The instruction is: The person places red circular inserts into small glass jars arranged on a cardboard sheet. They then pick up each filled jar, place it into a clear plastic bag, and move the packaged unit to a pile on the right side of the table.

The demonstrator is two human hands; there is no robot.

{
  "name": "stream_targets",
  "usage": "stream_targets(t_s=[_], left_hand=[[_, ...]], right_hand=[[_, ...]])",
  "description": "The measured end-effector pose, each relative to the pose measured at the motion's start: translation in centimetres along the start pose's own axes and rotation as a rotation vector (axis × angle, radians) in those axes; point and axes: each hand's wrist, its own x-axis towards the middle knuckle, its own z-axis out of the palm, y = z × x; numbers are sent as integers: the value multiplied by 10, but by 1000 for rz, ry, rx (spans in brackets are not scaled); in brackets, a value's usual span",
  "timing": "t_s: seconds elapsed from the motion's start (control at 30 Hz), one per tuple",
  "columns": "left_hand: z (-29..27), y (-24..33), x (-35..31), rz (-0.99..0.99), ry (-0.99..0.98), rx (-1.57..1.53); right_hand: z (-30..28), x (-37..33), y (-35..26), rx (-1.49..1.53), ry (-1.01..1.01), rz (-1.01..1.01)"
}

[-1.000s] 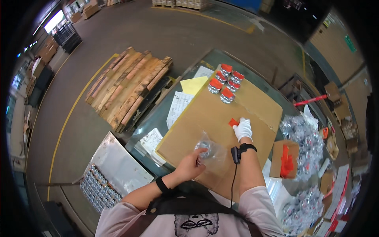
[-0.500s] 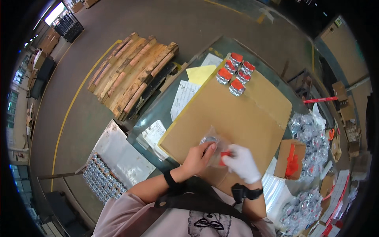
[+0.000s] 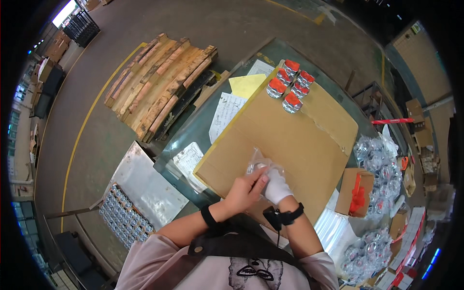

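Note:
Over the brown cardboard sheet [image 3: 309,140], my bare left hand [image 3: 245,193] pinches the edge of a clear plastic bag [image 3: 258,157] between thumb and fingers. My right hand [image 3: 276,186], in a white glove, reaches up against the bag from the right, its fingers together and partly covered by the film. Whether they are inside the bag or behind it, and what they hold, I cannot tell. At the sheet's far corner stand several round silvery metal parts [image 3: 292,103] with red pieces on top.
An open carton [image 3: 342,193] with red pieces [image 3: 358,199] stands right of the sheet, beside heaps of bagged metal parts [image 3: 379,171]. Papers [image 3: 224,116] lie along the left edge. Farther left are rows of metal parts [image 3: 123,215] and a wooden pallet [image 3: 162,82].
My right hand has moved left, up against the bag. The red piece it held has gone from sight. My left hand still grips the bag in nearly the same place.

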Motion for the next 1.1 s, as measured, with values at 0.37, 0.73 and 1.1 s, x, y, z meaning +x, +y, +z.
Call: stream_targets(t_s=[0.37, 0.73, 1.1], left_hand=[[-51, -12, 15, 41, -241, -124], [-32, -55, 3, 158, -78, 288], [-3, -41, 13, 86, -307, 1020]], right_hand=[[8, -51, 82, -31, 512, 23], [22, 2, 2, -146, 176, 9], [-7, -10, 38, -457, 260, -553]])
